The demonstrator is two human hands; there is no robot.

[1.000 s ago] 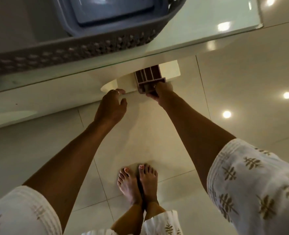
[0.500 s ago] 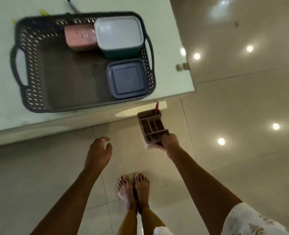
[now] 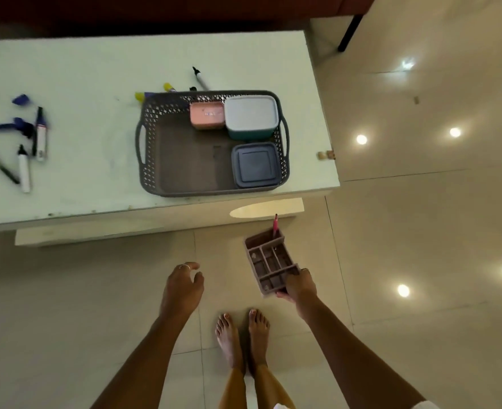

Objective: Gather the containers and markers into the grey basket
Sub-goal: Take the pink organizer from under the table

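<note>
Holding a brown divided organiser point(image 3: 272, 262) by its near end, the right hand point(image 3: 300, 286) is closed around it, low over the floor and on the near side of the grey basket point(image 3: 152, 160). A red pen or marker point(image 3: 275, 224) stands in the organiser's far compartment; blur makes it hard to say which. The left hand point(image 3: 183, 286) hangs beside it, fingers loosely spread, gripping nothing.

Farther off, the basket sits on the worktop point(image 3: 81, 69) by its near edge. Its right half already carries a dark blue lidded box point(image 3: 255, 165), then a white-lidded teal box point(image 3: 251, 118) and a pink box point(image 3: 207, 115) against the far wall. The left half is bare, and that is probably where the organiser belongs.

To place it well, lift it level so the pen stays upright, clear the basket's near rim, and lower it flat into the bare left half.

Loose markers point(image 3: 30, 149) lie well to the left of the basket, with more point(image 3: 199, 79) just past its far rim, not yet gathered.
</note>
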